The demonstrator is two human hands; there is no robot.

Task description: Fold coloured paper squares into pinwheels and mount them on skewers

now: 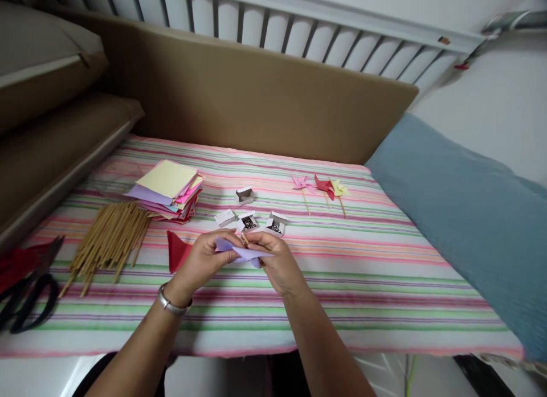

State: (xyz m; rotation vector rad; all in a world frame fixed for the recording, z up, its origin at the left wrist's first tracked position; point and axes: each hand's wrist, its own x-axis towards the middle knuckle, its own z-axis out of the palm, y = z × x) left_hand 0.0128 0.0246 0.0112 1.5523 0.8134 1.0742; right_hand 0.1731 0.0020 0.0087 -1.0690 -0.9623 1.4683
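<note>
Lilac folded paper pinwheel lies crosswise between my pinching left hand and right hand; its thin wooden stick pokes away from my fingertips.

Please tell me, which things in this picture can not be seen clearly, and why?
- Purple paper, head view: both hands cover most of it; its fold is unclear.
- Thin stick at the right hand: nearly all hidden by fingers.
- Left hand: its grip is hidden by the paper.
- Small boxes: contents too small to identify.
- Scissors: blurred, cut by the left edge.
- Red paper: partly behind the left hand.
</note>
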